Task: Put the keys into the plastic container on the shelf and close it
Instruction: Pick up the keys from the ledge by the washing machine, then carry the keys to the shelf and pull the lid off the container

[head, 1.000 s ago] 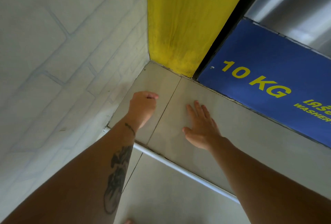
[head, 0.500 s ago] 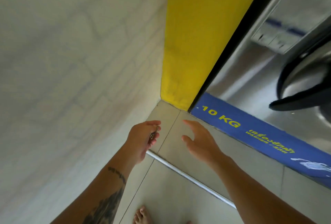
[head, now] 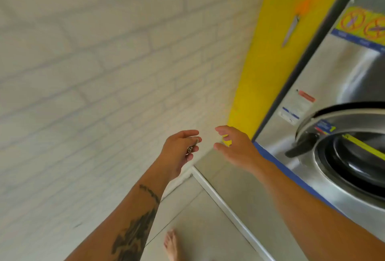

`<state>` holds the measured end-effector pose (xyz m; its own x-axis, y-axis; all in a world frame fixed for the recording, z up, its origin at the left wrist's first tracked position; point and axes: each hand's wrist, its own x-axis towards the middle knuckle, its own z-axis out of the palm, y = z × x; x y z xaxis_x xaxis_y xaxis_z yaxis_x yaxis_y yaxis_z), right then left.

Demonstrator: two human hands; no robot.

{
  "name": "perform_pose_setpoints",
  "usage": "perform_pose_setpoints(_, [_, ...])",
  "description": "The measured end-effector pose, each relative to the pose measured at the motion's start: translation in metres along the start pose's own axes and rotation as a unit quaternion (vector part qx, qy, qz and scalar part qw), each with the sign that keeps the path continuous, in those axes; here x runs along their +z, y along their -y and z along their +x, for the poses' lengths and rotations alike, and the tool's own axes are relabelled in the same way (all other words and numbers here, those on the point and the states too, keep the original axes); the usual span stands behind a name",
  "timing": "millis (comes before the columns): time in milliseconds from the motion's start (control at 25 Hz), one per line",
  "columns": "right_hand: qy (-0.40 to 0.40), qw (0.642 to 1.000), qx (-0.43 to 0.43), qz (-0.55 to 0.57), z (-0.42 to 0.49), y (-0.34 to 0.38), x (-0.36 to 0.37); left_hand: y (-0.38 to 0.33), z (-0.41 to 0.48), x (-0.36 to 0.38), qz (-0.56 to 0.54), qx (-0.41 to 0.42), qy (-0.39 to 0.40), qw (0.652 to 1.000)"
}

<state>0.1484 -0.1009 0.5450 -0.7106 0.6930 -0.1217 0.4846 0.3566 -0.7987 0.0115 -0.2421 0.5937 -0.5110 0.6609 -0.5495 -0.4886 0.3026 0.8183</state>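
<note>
Comparing with half a second ago, we see both hands higher against the white brick wall (head: 104, 73) and yellow pillar (head: 270, 62), with far more of the steel washer (head: 333, 93) and its round door (head: 343, 135) in view. The left hand (head: 177, 154) has its fingers curled around the keys (head: 192, 146), a small metallic cluster, blurred, perhaps on a ring. The right hand (head: 235, 148) hangs beside it, empty, fingers spread loosely. A bare foot (head: 171, 244) shows on the tiled floor (head: 198, 219).
</note>
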Motion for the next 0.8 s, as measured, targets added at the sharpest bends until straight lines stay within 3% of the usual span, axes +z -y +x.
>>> perform_pose_setpoints(200, [0.088,0.987,-0.127,-0.04,-0.027,0.128,0.021,-0.043,-0.12,-0.072,-0.047,0.077,-0.1,0.991])
perform_pose_setpoints(400, [0.187,0.938,-0.287,-0.046,-0.079,0.262,0.097,-0.055,-0.252,-0.185,-0.118,0.175,-0.231,0.95])
perform_pose_setpoints(800, [0.319,0.822,-0.473,0.004,-0.295,0.454,0.32,0.046,-0.54,-0.394,-0.179,0.237,-0.437,0.849])
